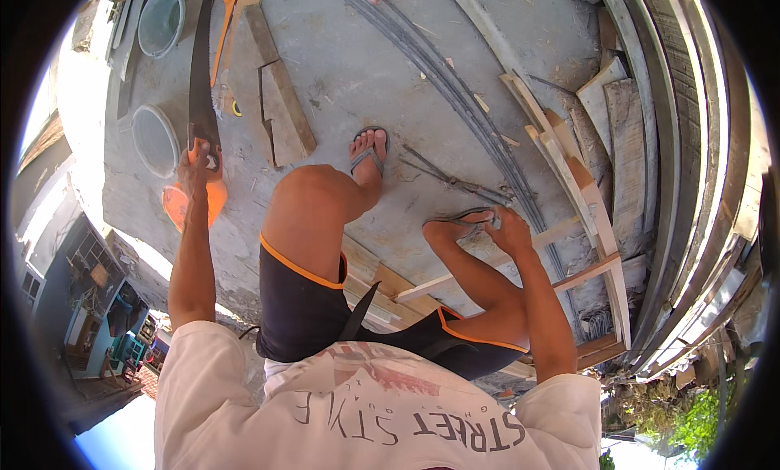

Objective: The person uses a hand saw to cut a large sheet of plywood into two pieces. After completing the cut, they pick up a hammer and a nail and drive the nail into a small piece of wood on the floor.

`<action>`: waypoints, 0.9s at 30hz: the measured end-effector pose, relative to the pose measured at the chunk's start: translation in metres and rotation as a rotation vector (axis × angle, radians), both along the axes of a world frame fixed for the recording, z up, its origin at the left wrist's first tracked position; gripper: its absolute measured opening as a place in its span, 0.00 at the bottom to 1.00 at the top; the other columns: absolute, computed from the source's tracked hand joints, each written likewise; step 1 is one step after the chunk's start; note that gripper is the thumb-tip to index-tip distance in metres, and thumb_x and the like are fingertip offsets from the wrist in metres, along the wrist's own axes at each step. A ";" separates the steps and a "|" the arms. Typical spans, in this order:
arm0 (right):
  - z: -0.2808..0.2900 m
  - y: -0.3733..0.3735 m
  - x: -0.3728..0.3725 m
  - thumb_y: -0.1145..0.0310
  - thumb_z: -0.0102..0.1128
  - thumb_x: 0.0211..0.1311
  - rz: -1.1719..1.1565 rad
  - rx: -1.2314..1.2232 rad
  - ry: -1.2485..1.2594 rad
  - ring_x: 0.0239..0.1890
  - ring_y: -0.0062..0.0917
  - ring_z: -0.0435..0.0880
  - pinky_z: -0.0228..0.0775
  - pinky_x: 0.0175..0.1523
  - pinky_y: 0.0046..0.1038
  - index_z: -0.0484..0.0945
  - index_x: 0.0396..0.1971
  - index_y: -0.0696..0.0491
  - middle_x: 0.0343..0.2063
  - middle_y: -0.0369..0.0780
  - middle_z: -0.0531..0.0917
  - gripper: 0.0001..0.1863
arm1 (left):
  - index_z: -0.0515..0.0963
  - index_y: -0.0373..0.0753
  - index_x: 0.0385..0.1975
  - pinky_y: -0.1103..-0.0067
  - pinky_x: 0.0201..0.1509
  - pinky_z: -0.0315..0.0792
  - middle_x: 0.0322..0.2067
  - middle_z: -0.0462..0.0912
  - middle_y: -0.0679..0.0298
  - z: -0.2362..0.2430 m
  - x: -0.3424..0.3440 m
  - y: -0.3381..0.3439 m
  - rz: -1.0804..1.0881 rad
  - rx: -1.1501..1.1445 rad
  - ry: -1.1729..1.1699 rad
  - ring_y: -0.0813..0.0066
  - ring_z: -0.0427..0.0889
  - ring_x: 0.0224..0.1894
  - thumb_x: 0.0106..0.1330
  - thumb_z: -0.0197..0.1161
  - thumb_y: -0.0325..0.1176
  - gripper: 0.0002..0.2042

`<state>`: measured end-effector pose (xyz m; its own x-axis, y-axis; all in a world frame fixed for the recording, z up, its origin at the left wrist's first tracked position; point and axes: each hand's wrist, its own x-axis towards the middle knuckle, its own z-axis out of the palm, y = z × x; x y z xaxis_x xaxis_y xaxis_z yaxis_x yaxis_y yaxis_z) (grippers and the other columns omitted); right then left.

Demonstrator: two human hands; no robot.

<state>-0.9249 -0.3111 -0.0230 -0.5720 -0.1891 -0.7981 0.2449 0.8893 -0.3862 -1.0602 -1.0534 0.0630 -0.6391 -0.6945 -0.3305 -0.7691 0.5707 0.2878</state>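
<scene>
My left hand (pixel 196 163) is closed around the handle of a handsaw (pixel 204 80). Its long dark blade points away from me, past the buckets at the left. My right hand (pixel 512 231) is down at the front of the flip-flop (pixel 463 218) on my right foot. Its fingers are bent against the sandal's toe end and seem to grip it; the fingertips are partly hidden. The other flip-flop (pixel 357 160) is on my left foot, flat on the concrete floor. Beside the saw blade lies an orange-framed hacksaw (pixel 222 31).
Two pale buckets (pixel 161 21) and an orange bucket (pixel 213 200) stand at the left. Wooden offcuts (pixel 286 112) lie ahead of my left foot. Long metal bars (pixel 439 76) cross the floor. A wooden frame (pixel 597 218) and stacked boards (pixel 630 137) are at the right.
</scene>
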 end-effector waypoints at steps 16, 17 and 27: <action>-0.146 -0.040 0.014 0.66 0.77 0.52 0.470 0.029 0.231 0.53 0.41 0.82 0.81 0.55 0.45 0.75 0.58 0.50 0.48 0.43 0.77 0.31 | 0.81 0.52 0.63 0.61 0.53 0.79 0.55 0.88 0.64 -0.194 -0.002 -0.076 -0.225 -0.797 0.144 0.54 0.87 0.54 0.72 0.66 0.54 0.23; -0.146 -0.043 0.004 0.66 0.77 0.52 0.386 0.007 0.239 0.54 0.41 0.82 0.81 0.55 0.45 0.75 0.59 0.50 0.48 0.43 0.77 0.32 | 0.81 0.52 0.63 0.61 0.53 0.79 0.56 0.88 0.65 -0.206 -0.006 -0.071 -0.209 -0.775 0.127 0.54 0.87 0.54 0.72 0.66 0.53 0.23; -0.110 -0.194 -0.097 0.61 0.77 0.58 -0.204 -0.251 0.676 0.54 0.44 0.80 0.77 0.58 0.44 0.76 0.62 0.51 0.52 0.46 0.77 0.33 | 0.75 0.37 0.70 0.62 0.70 0.70 0.66 0.79 0.43 -0.265 0.014 -0.128 -0.376 -0.363 0.178 0.47 0.78 0.68 0.69 0.70 0.44 0.31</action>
<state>-1.0218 -0.5055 -0.1328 -0.9658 -0.1565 -0.2067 0.0329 0.7170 -0.6963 -1.0467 -1.1811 -0.2019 -0.8892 -0.4569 0.0235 -0.4506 0.8835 0.1279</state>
